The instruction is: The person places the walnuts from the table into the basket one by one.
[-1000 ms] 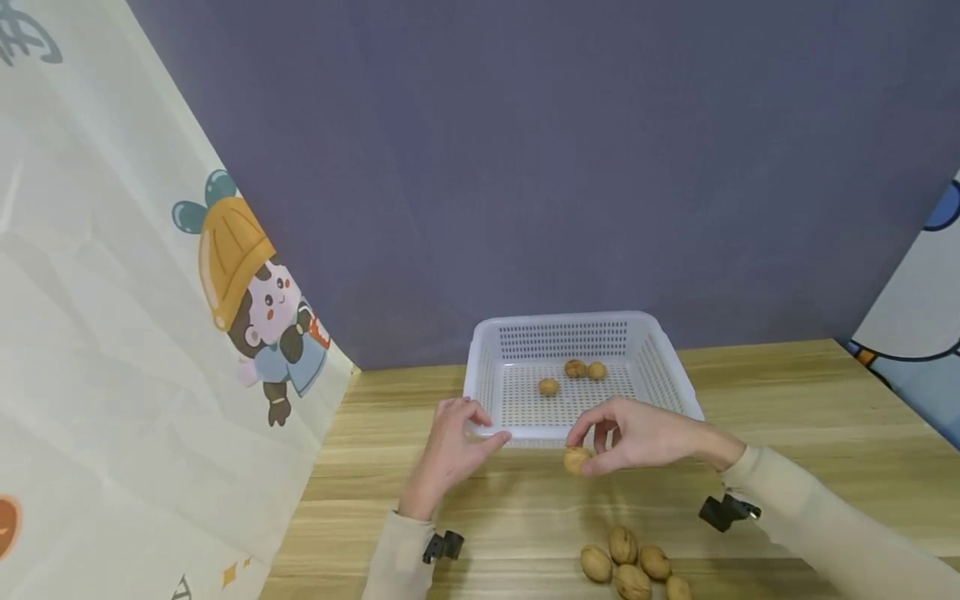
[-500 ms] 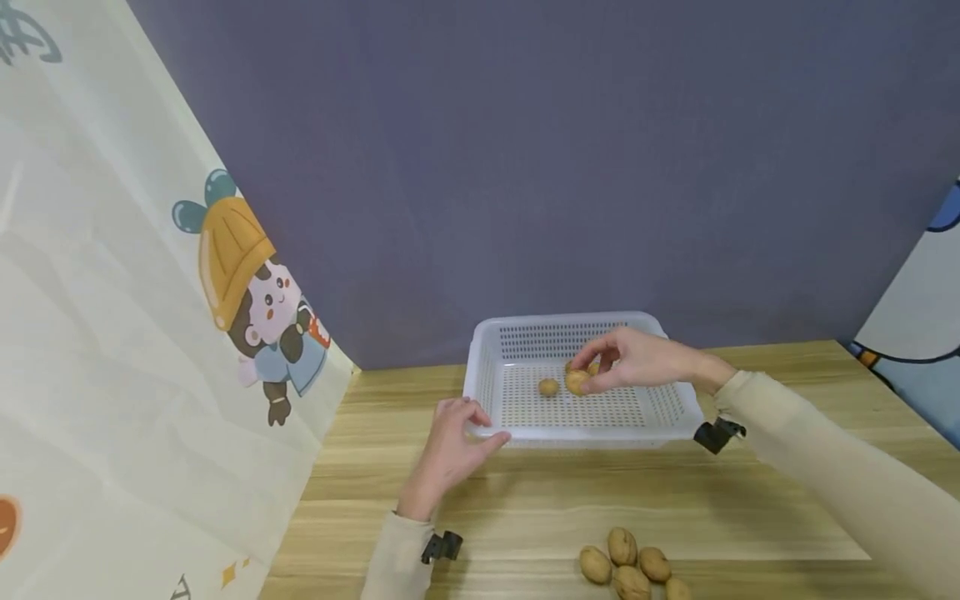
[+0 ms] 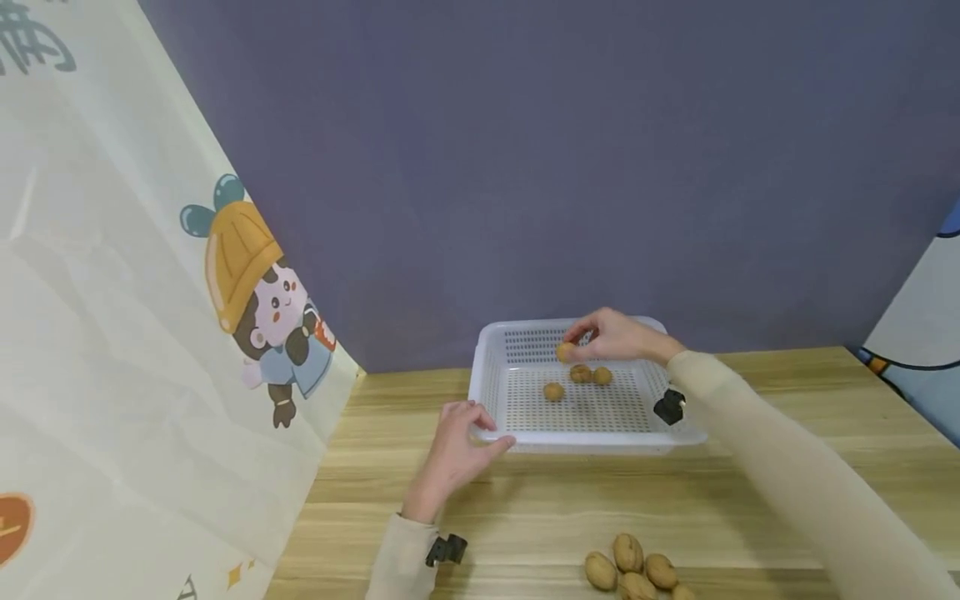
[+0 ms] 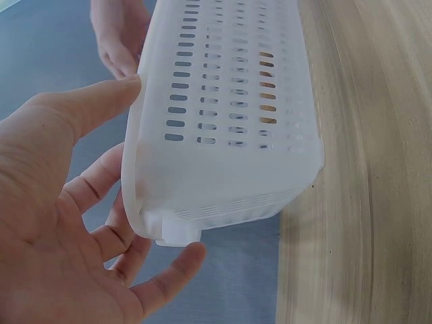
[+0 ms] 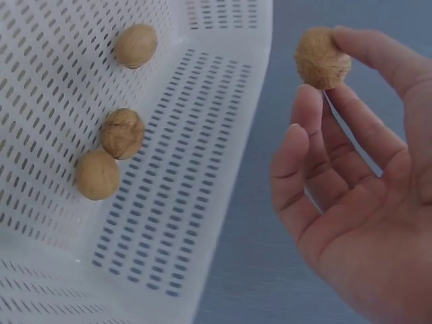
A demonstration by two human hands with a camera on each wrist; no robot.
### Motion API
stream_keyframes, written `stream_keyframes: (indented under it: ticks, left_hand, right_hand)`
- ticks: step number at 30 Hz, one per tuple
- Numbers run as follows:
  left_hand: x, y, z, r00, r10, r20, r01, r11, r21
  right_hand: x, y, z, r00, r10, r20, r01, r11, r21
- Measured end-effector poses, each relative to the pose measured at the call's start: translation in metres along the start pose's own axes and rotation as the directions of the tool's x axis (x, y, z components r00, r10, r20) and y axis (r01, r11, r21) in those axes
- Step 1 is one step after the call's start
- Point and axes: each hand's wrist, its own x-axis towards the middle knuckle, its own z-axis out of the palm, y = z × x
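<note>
A white perforated plastic basket [image 3: 592, 437] stands on the wooden table. My left hand [image 3: 455, 454] grips its near left corner; in the left wrist view the thumb lies on the rim of the basket [image 4: 223, 158] and the other fingers reach round behind it. Between thumb and fingers my right hand [image 3: 618, 335] pinches a walnut [image 5: 320, 57], held up over the back part of the basket. Inside lie three walnuts: one walnut [image 5: 135, 46] apart, a darker walnut [image 5: 123, 133] and a paler walnut [image 5: 97, 174] side by side.
Several walnuts [image 3: 628, 552] lie in a cluster on the table [image 3: 525, 517] in front of the basket. A dark blue-grey backdrop [image 3: 525, 167] rises right behind it. On the left hangs a white sheet [image 3: 112, 333] with a cartoon figure.
My right hand has carried the walnut from in front of the basket, over the near rim, to the back part. The left hand keeps its grip. The head view has shifted slightly.
</note>
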Motion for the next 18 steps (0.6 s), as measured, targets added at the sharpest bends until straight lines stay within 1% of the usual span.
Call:
stream_keyframes:
  ticks: [3,7,12,14,18]
  left_hand:
    - [0.001,0.001,0.001,1.000,-0.001,0.006,0.001,1.000,-0.007]
    - [0.001,0.001,0.000,1.000,-0.006,0.008,0.006,1.000,-0.006]
    - [-0.002,-0.001,0.001,1.000,-0.008,0.010,0.008,1.000,0.000]
    - [-0.002,0.000,0.001,1.000,-0.007,0.010,0.007,1.000,-0.001]
    - [-0.001,0.000,0.002,1.000,0.001,0.010,-0.001,1.000,0.001]
  right_hand:
    - [0.007,0.011,0.004,1.000,0.016,-0.022,-0.016,1.000,0.014]
    - [0.016,0.025,0.013,0.997,0.049,-0.054,-0.045,0.997,0.059]
    - [0.020,0.042,0.026,0.989,0.122,-0.082,-0.112,0.987,0.112]
    - [0.021,0.047,0.030,0.986,0.143,-0.084,-0.132,0.983,0.127]
    - [0.021,0.054,0.034,0.984,0.166,-0.061,-0.155,0.977,0.149]
